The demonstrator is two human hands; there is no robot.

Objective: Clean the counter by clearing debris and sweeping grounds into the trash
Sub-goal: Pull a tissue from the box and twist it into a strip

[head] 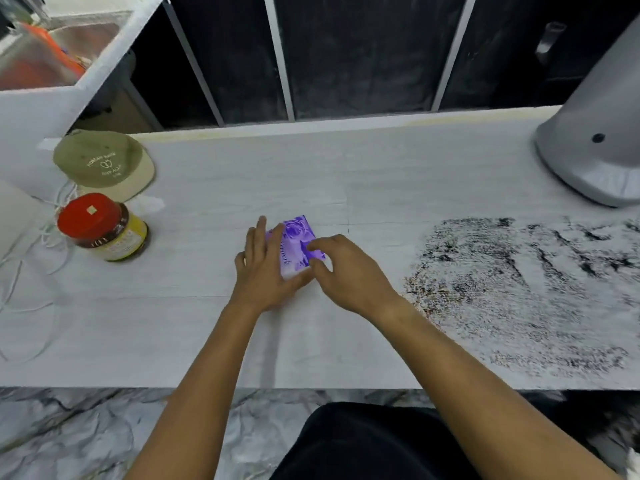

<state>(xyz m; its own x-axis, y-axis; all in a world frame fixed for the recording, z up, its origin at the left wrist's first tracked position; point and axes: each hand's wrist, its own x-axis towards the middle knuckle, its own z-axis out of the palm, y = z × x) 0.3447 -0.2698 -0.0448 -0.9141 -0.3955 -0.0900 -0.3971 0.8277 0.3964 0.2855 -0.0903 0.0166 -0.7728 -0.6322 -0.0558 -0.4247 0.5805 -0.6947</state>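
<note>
Counts around the two-handed grip

Two hands, left hand (265, 261) and right hand (341, 268), on one purple packet (298, 242); left of the grip one jar (104, 226) and one cap (104, 164) (cords uncountable); right, one grounds patch (519, 289), one grey appliance (595, 133).

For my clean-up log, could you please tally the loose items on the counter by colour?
Purple: 1, tissue pack
Red-lidded: 1, jar
Olive green: 1, cap
Grey: 1, appliance base
Dark: 1, patch of grounds
Total: 5
</note>
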